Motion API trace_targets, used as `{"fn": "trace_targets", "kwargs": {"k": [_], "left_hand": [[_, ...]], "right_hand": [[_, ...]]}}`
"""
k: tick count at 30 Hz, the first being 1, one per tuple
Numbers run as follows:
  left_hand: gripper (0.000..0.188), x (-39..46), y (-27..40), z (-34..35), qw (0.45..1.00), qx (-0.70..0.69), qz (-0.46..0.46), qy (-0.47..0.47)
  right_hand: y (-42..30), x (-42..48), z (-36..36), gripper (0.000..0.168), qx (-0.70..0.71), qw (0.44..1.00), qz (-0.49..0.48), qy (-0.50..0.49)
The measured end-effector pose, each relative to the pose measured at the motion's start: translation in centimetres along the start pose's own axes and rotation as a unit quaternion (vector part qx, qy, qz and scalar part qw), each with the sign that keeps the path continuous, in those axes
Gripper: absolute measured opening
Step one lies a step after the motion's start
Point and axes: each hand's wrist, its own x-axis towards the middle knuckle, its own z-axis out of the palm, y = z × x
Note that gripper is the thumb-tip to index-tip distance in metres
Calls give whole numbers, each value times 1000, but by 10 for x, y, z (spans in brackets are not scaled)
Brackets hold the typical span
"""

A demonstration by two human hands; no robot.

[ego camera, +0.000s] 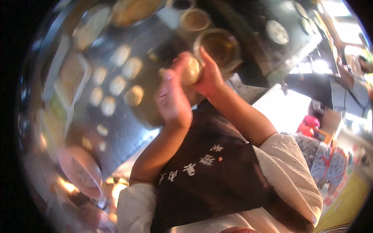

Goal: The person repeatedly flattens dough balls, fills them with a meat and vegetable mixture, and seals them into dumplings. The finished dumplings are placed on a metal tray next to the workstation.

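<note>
A smooth, pale dough ball [191,70] is held up between my two hands over the counter. My left hand [173,97] presses on its left side, fingers blurred by motion. My right hand [210,74] cups the right side, thumb and fingers pointing up. Just beyond it stands a round bowl of yellowish-brown liquid [218,48]. Several rounded dough pieces [117,85] lie on the dark, shiny countertop [116,137] to the left. One yellower dough piece [134,95] is the closest of them to my left hand.
A smaller bowl [195,20] with brown contents sits farther back. At right, a flat pale round [277,32] lies on a dark griddle-like surface [256,17]. White-rimmed trays [83,78] line the left; a pink basin [80,171] is at lower left. Another person's dark sleeve [309,86] shows at right.
</note>
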Motion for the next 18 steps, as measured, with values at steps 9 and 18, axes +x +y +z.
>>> {"fn": "trace_targets", "kwargs": {"k": [9,18], "left_hand": [[37,106,-152,191,846,383,41,-368],[53,145,-243,301,497,603,315,-539]], "right_hand": [[-202,-132,-66,39,154,968,-200,-7],[-376,-196,-94,38,-157,951,-265,16]]}}
